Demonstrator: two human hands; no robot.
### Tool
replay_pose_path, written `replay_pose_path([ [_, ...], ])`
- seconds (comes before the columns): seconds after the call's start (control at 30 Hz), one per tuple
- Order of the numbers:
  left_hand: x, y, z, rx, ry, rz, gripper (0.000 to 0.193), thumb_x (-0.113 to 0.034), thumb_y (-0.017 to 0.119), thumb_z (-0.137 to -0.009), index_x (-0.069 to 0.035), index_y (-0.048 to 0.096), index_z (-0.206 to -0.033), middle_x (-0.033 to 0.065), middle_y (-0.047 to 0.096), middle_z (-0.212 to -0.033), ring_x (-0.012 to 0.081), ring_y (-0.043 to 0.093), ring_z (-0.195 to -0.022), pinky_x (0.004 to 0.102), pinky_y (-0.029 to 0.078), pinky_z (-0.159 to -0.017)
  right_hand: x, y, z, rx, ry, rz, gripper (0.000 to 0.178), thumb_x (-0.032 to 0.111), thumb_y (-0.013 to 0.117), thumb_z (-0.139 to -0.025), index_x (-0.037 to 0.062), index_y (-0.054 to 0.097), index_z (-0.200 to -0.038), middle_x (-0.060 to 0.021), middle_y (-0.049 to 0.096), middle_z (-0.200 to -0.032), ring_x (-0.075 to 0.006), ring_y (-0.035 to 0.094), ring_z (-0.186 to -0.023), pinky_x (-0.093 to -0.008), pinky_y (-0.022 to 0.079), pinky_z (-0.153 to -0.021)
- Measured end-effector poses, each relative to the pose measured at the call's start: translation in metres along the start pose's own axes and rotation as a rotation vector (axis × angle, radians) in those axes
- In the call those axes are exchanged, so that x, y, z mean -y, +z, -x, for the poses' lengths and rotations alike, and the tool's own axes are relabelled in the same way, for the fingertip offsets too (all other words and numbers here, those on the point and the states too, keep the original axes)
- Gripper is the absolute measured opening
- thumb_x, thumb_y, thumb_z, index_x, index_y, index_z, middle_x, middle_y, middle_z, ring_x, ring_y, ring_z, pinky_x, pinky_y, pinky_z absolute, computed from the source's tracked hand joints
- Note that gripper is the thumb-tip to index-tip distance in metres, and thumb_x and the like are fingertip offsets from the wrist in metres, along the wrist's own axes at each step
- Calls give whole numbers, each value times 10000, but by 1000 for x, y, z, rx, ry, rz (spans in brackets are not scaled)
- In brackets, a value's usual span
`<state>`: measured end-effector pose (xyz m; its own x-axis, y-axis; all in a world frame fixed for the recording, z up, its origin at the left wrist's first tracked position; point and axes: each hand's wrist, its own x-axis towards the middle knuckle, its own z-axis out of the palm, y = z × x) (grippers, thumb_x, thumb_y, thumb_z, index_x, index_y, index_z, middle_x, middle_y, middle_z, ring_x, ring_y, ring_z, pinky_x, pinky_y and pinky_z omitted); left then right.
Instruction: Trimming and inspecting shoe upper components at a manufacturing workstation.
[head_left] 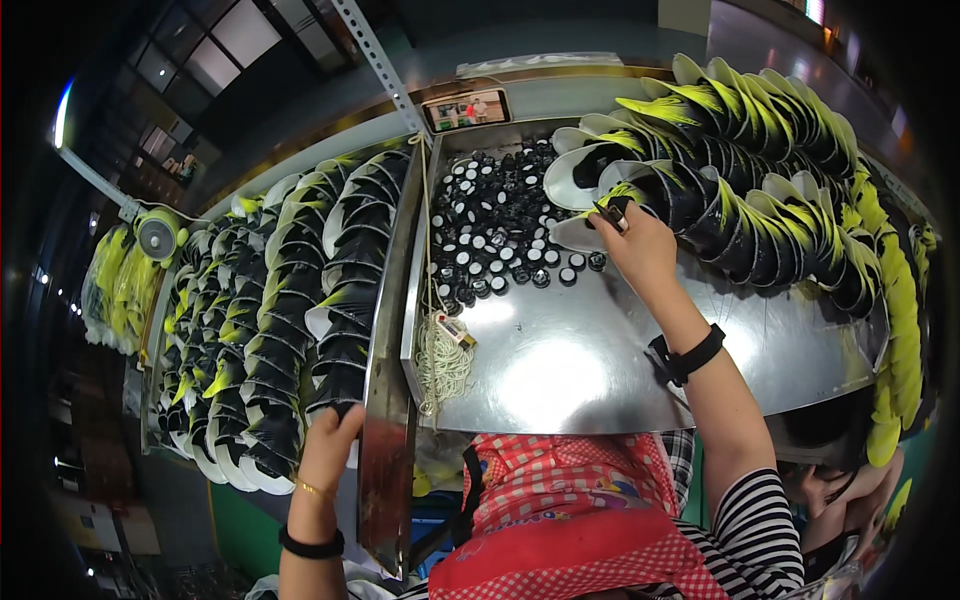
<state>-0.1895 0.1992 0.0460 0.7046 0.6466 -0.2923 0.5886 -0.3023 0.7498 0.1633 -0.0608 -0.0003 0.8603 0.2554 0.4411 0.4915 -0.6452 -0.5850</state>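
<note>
My left hand [330,440] is at the near end of a long row of nested curved pieces [350,270], black with lime-yellow and white, left of the metal table. Its thumb and fingers close on the black end piece. My right hand [640,245] reaches over the table [620,350], closed around a small dark metal tool [611,216] whose exact kind I cannot make out. That tool is beside the white-lined front piece [578,235] of another nested row. Many small black round parts with white discs [490,245] lie loose left of my right hand.
A metal divider [392,350] separates the left rows from the table. White string [442,365] is heaped beside it, with a small lighter-like object [455,328] on top. A phone [466,110] leans at the back. More nested rows [770,215] fill the right. A small fan [158,236] is far left.
</note>
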Motion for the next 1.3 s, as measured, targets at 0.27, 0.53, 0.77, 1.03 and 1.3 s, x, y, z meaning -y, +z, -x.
replay_pose_path([
  [0.27,-85,78,67,-242,548,-277,169,-67,668,-770,-7,633,-925,134,648,-932,284,628,-823,326,497,-711,17,-62,42,-204,5,-388,252,215,716,-732,41,546,-664,-98,586,-615,-278,556,-523,-337,427,-497],
  [0.53,-140,168,21,133,1082,-437,566,-160,688,-696,-68,505,-1223,189,392,-1339,386,378,-1239,525,250,-1038,29,-115,108,587,-801,17,160,178,634,-629,111,502,-689,-27,506,-695,-208,578,-614,-323,469,-500],
  [0.77,-107,233,-9,892,93,697,253,-200,588,-872,-9,551,-1033,66,642,-948,173,629,-866,291,509,-754,2,-134,141,395,-419,-14,175,113,582,-658,76,613,-826,-63,588,-791,-216,591,-632,-335,475,-495],
  [1.03,-124,272,-51,57,779,-347,214,-143,589,-818,-32,552,-997,117,590,-972,311,603,-779,363,500,-708,-2,-98,150,495,-569,128,74,110,607,-651,89,549,-693,-55,561,-846,-194,590,-681,-322,491,-551],
  [1.3,-102,228,-85,70,621,-123,243,-146,629,-778,-16,564,-972,143,537,-920,248,605,-714,349,497,-632,-12,-59,138,372,-655,-122,125,98,636,-599,69,540,-674,-46,609,-998,-204,597,-727,-322,496,-596],
])
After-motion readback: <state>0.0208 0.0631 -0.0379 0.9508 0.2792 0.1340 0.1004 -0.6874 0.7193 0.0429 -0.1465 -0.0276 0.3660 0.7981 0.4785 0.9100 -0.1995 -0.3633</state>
